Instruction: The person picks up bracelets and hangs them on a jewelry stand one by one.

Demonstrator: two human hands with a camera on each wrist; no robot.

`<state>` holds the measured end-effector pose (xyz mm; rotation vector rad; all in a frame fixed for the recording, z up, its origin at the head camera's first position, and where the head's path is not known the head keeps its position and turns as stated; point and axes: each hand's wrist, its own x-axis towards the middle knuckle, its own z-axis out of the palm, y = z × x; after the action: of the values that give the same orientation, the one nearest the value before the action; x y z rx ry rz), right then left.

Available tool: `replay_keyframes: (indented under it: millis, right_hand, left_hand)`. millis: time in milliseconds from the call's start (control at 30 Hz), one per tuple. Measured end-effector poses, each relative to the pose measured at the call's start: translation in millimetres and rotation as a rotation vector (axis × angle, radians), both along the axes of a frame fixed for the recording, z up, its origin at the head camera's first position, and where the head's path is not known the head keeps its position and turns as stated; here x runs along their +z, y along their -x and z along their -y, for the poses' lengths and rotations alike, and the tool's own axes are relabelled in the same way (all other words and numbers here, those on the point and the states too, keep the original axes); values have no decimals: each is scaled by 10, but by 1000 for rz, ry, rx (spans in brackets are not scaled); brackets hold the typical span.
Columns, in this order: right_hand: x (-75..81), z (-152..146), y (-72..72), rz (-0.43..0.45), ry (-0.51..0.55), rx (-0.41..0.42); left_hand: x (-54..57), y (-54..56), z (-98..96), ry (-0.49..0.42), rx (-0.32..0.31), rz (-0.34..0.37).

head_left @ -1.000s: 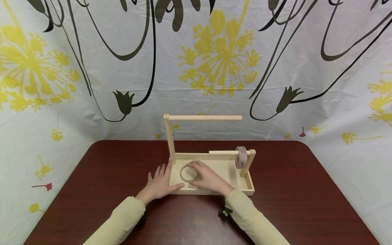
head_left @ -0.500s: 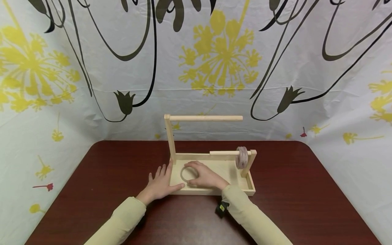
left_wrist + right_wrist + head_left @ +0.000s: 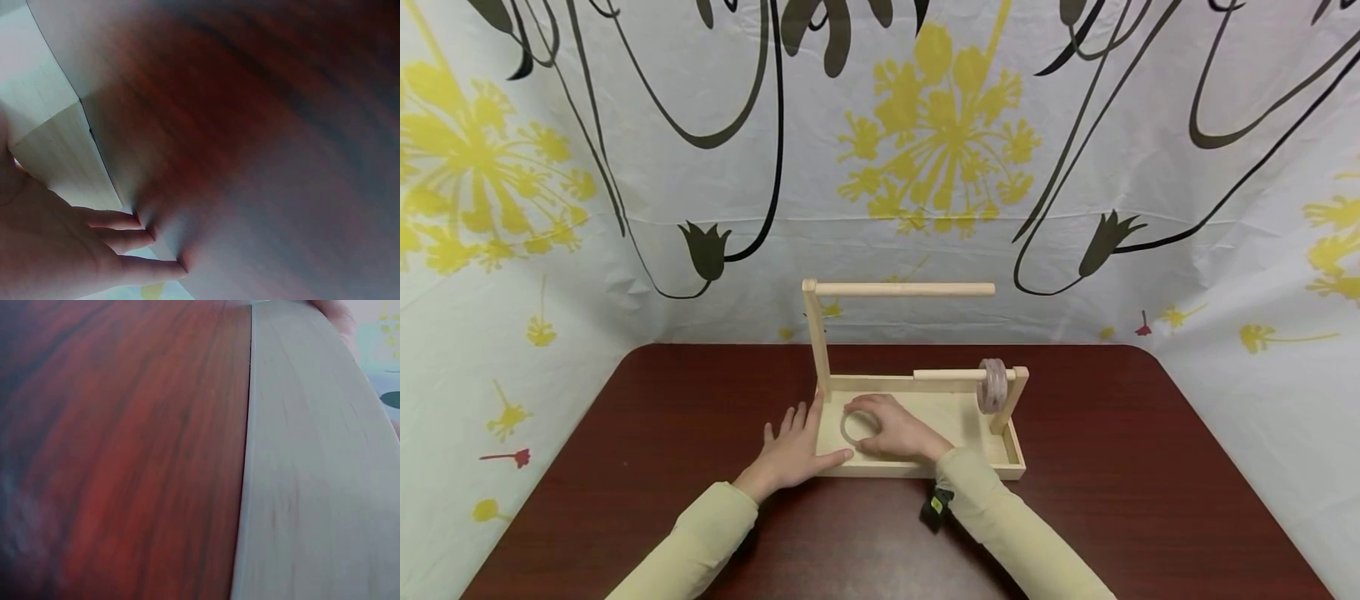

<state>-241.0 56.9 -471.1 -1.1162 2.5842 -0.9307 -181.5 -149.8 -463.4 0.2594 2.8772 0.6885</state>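
Observation:
In the head view a shallow pale wooden tray carries a tall left post with a long rod and a short right post with a lower rod. My right hand curls its thumb and fingers round a pale, thin-walled tape roll at the tray's left end; part of the roll is hidden by the hand. My left hand rests spread at the tray's left side, thumb over the front corner. Its fingers also show, straight, in the left wrist view.
Clear, purplish tape rolls hang on the lower rod near the right post. The dark red-brown table lies all round the tray. Behind it hangs a patterned cloth. The right wrist view shows mostly the tray's outer wall.
My right forearm and wrist have swung slightly left, and the fingers have shifted a little round the tape roll. The left hand stays in place.

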Motion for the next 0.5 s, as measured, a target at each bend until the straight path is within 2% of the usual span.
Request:
replay_keyframes:
  millis: [267,367,500]
  right_hand:
    - [49,35,-31,-127,-90,-31]
    - [62,39,-50,-143,-112,-37]
    - [62,31,-68,-123,-103,-52]
  left_hand:
    - [28,-14,1,2,-4,-9]
    - [19,-11,2,7,-4,-8]
    - [5,-7,3,13,-6,-8]
